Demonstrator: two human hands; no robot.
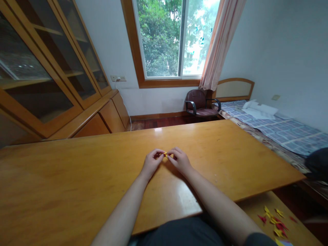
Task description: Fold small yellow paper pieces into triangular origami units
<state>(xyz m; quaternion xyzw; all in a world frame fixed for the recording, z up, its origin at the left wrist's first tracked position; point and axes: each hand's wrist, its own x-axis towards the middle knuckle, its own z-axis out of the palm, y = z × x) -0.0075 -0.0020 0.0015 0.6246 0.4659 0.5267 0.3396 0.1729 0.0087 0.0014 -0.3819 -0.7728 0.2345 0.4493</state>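
Over the middle of the wooden desk (84,177), my left hand (153,162) and my right hand (181,162) meet with their fingertips close together. Between them is a small yellow and red folded paper crane (165,155), partly covered by the fingers. My left thumb and fingers pinch its left side, where some red shows. On the right side, my right thumb and fingers pinch the yellow part. Its exact folds are too small to make out.
Several yellow and red paper cranes (276,222) lie on a lower wooden surface (252,208) at the lower right. A glass-fronted cabinet (79,106) stands left. Beyond the desk are an armchair (198,102) and a window (164,41); a bed (289,130) is right.
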